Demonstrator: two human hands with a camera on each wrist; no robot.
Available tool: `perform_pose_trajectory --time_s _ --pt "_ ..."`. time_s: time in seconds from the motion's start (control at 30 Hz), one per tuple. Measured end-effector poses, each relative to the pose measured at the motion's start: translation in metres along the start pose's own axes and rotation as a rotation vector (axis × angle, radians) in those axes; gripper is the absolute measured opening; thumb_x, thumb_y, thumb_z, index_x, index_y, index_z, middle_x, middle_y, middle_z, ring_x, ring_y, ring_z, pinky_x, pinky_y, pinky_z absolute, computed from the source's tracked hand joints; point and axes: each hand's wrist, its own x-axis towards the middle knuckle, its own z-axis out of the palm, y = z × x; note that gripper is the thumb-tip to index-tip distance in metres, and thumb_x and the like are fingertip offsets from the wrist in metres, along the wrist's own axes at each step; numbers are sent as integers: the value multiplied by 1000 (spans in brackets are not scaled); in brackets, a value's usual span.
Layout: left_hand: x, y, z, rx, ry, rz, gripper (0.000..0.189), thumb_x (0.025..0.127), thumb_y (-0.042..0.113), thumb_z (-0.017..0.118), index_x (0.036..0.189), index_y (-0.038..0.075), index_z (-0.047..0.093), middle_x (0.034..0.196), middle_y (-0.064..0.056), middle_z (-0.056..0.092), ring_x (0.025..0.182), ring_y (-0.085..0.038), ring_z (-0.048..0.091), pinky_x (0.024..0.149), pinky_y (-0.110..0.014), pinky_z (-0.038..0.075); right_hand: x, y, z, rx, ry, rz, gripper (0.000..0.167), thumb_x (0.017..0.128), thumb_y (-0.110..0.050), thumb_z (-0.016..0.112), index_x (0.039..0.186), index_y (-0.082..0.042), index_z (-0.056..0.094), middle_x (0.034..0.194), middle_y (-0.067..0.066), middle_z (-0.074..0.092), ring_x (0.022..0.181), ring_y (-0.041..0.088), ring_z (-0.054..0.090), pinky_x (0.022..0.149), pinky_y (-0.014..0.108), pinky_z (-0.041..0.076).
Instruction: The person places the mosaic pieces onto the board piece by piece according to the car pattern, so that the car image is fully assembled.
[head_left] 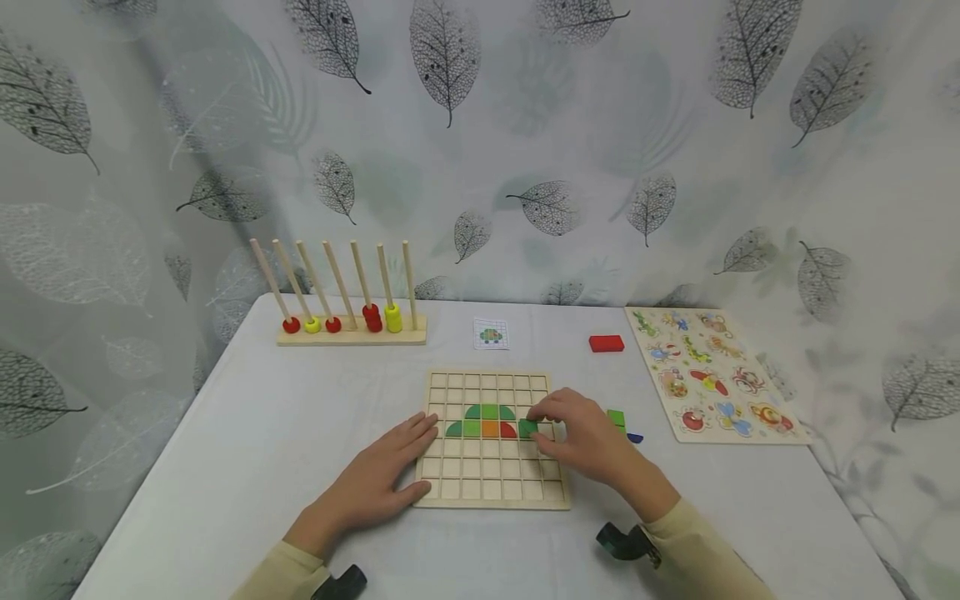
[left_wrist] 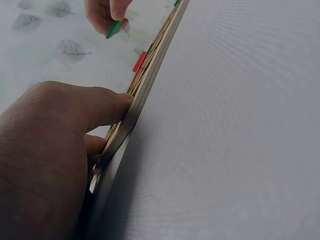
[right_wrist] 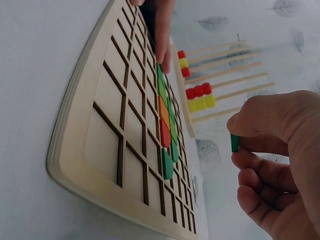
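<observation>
My right hand (head_left: 581,437) pinches a small dark green block (right_wrist: 234,143) between thumb and fingertips, raised over the right part of a wooden grid board (head_left: 491,492). My left hand (head_left: 378,475) rests along the board's left edge, its thumb (left_wrist: 107,105) touching the rim in the left wrist view. Two rows of coloured pieces lie in the grid cells: dark green rounded pieces, light green squares (head_left: 490,412), an orange square (head_left: 490,428) and a red rounded piece (head_left: 508,429). Beside the red one sits another dark green piece (right_wrist: 167,164).
Behind the board lies a small picture card (head_left: 491,334). A bead abacus (head_left: 352,329) stands back left. A red block (head_left: 606,343) lies back right, near an insect puzzle board (head_left: 712,375). Light green (head_left: 617,418) and blue (head_left: 635,437) pieces lie beyond my right hand.
</observation>
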Motion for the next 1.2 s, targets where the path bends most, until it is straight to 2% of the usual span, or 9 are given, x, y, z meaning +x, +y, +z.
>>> perform_pose_trajectory --time_s 0.13,0.4,0.63,0.93,1.2 --pt "0 0 0 -2 -4 -6 77 102 41 70 165 4 45 175 -5 36 162 -28 29 125 -56 35 3 -3 2 2 -14 -26 20 93 -19 87 111 -19 80 108 -9 70 103 13 65 88 38 62" --pt "0 -2 1 5 -4 -3 78 101 40 71 165 5 45 175 -3 34 162 -27 28 124 -55 36 10 -10 10 64 -12 -93 18 93 -16 88 109 -16 81 106 -2 73 102 17 65 87 40 63" --pt "0 -1 1 -5 10 9 77 101 39 71 165 4 46 175 -4 36 162 -28 30 124 -56 36 15 -16 16 53 4 -146 18 91 -14 89 106 -16 81 103 -4 73 99 21 67 83 36 61" --pt "0 -2 2 2 0 2 77 102 40 70 165 5 45 175 -3 35 162 -27 28 124 -56 36 19 -23 27 54 -1 -142 19 90 -14 90 107 -16 82 98 -2 71 94 19 62 80 31 60" --pt "0 -3 3 -5 4 -5 76 102 41 69 166 7 45 176 -2 34 162 -25 27 124 -57 36 27 -33 39 51 -28 -119 19 92 -18 88 110 -16 82 104 -6 70 97 14 62 81 28 58"
